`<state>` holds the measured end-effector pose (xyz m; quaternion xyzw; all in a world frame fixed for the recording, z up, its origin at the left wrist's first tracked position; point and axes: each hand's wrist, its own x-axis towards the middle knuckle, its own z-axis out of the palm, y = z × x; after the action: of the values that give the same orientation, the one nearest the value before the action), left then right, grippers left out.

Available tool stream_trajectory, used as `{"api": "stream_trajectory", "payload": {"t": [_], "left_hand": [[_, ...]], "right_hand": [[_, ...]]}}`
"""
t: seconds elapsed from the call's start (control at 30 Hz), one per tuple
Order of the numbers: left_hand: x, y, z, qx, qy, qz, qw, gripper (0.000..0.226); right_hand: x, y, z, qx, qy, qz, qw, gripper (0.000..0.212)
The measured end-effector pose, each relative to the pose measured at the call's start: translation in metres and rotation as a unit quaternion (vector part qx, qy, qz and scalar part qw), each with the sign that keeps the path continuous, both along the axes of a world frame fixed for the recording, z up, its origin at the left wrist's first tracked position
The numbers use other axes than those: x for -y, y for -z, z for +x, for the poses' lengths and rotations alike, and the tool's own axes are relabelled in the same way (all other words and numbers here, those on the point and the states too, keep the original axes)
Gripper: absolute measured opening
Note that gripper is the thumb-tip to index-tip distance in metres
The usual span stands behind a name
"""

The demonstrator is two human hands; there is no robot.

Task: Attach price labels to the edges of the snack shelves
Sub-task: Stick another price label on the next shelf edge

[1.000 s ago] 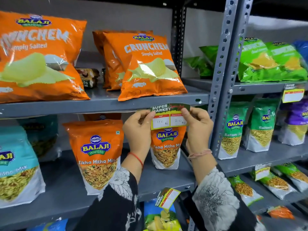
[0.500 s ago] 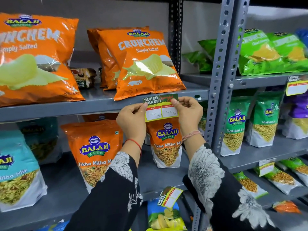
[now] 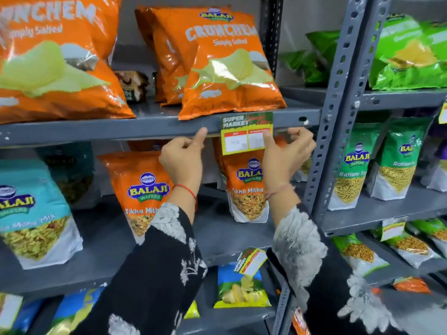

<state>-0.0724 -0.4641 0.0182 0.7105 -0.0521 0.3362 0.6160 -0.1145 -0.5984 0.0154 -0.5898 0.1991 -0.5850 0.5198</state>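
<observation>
A green and yellow price label (image 3: 243, 131) sits against the front edge of the grey upper shelf (image 3: 145, 128), below an orange Crunchem chips bag (image 3: 225, 66). My right hand (image 3: 286, 155) pinches the label's lower right part, thumb on its front, fingers curled behind. To the label's left, my left hand (image 3: 182, 158) is off it, fingers curled, thumb tip touching the shelf edge. The label's lower half hangs below the edge, over a Tikha Mitha pouch (image 3: 248, 187).
Another label (image 3: 249, 261) hangs tilted from the lower shelf edge. Further labels (image 3: 391, 229) are on the right rack. A perforated grey upright (image 3: 335, 112) stands just right of my right hand. Snack pouches (image 3: 354, 165) fill the shelves.
The label went up from in front of the pouch onto the upper shelf edge. My left hand let go of it and shifted left; my right hand still holds it.
</observation>
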Motion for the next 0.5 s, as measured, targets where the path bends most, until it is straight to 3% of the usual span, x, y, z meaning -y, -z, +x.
{"api": "stream_trajectory", "payload": {"t": [0.1, 0.2, 0.27, 0.37, 0.43, 0.5], "left_hand": [[-0.061, 0.048, -0.005, 0.021, -0.031, 0.025, 0.999, 0.025], [-0.143, 0.12, -0.015, -0.059, -0.078, 0.058, 0.993, 0.03], [-0.209, 0.167, -0.025, -0.151, -0.128, 0.083, 0.977, 0.028], [-0.292, 0.22, -0.046, -0.29, -0.165, 0.098, 0.937, 0.022], [-0.341, 0.245, -0.057, -0.362, -0.2, 0.067, 0.908, 0.022], [-0.381, 0.262, -0.063, -0.424, -0.212, 0.018, 0.88, 0.025]], "right_hand": [[-0.041, 0.054, -0.004, -0.004, 0.02, -0.185, 0.982, 0.035], [-0.087, 0.116, -0.003, -0.095, -0.055, -0.348, 0.931, 0.031], [-0.127, 0.156, -0.001, -0.17, -0.142, -0.454, 0.863, 0.038], [-0.185, 0.205, -0.005, -0.268, -0.253, -0.584, 0.724, 0.059], [-0.228, 0.228, -0.006, -0.315, -0.29, -0.653, 0.625, 0.061], [-0.27, 0.239, -0.001, -0.351, -0.294, -0.685, 0.566, 0.059]]}}
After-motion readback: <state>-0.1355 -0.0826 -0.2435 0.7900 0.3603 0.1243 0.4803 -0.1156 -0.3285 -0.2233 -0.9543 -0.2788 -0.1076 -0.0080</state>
